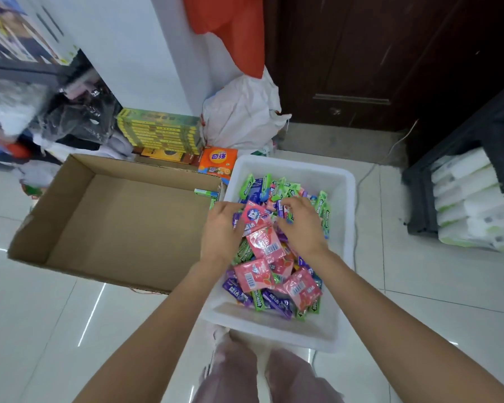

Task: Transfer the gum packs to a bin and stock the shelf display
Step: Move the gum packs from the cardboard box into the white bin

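A white plastic bin [291, 334] stands on the floor in front of me, filled with several gum packs: pink pouches [252, 274], green sticks [322, 212] and purple packs [275, 303]. Both my hands are inside the bin over the pile. My left hand [220, 228] holds a pink pack [255, 215] at its left side, fingers curled around it. My right hand [298, 221] has its fingers curled down into the packs just right of it, pinching small packs at the fingertips. A brown cardboard box [58, 205] lies open and empty to the left of the bin.
Stacked yellow-green boxes [160, 130] and an orange box [217, 161] sit behind the cardboard box. A white plastic bag [242, 117] leans by a dark door [390, 53]. A dark rack with paper rolls [472, 196] stands at right. The floor is glossy white tile.
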Motion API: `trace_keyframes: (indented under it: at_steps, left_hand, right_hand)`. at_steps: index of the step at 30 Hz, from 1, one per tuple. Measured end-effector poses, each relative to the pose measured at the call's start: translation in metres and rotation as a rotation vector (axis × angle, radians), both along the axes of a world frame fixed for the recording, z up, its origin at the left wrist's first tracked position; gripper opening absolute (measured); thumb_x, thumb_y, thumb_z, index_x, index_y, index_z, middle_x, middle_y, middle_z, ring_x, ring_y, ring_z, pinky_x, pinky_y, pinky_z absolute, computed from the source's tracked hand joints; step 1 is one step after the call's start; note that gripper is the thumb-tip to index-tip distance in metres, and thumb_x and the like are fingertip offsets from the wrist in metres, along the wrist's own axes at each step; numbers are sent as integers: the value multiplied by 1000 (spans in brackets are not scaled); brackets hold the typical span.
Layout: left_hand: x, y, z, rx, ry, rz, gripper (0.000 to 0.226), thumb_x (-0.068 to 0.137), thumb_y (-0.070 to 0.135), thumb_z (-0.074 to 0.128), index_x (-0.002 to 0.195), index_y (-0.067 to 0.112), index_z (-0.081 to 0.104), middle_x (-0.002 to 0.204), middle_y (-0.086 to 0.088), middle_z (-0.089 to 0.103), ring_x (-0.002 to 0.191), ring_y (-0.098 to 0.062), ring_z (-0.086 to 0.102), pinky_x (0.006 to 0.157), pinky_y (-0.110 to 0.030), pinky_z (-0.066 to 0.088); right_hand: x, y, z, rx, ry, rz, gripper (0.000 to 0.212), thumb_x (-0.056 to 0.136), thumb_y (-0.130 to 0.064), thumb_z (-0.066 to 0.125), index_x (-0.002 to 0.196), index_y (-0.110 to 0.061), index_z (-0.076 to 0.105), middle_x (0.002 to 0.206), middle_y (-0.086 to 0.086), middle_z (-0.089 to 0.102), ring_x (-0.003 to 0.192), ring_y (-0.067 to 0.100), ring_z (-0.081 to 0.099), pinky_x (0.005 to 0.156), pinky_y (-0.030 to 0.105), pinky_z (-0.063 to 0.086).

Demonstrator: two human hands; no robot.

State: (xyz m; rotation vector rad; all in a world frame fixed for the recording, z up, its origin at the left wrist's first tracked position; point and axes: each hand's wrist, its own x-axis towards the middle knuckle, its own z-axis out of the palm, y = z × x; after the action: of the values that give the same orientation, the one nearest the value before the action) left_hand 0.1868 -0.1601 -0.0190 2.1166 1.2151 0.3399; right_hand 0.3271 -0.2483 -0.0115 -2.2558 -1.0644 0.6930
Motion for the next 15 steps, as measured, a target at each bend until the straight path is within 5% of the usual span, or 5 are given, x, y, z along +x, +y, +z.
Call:
trace_keyframes:
  at_steps: [7, 12, 15]
  left_hand:
    - [-47, 64, 0, -26, 83, 141, 34, 87, 0, 48, 119, 4, 58, 121, -15, 52, 110, -32, 50, 94, -37, 41]
    - [-51, 108, -25, -141, 232, -33, 49, 89, 7, 53, 137, 7, 43, 140, -15, 42, 127, -31, 41, 107, -34, 32]
    - [-45, 121, -45, -192, 340, -129, 59, 90, 16, 57, 144, 15, 33, 148, -12, 32, 133, -30, 35, 110, -39, 31]
  right_hand:
    - [-38, 65, 1, 10, -2, 185, 53, 91, -23, 59, 139, -13, 40, 138, 5, 38, 129, 20, 37, 106, 29, 31]
    - [-55, 96, -16, -133, -1, 212, 74, 90, -40, 58, 150, -21, 18, 158, 0, 3, 145, 19, 4, 116, 37, 17]
    - [-58, 101, -24, -188, -33, 218, 79, 88, -44, 58, 150, -25, 13, 159, 1, -3, 146, 19, 1, 116, 39, 20]
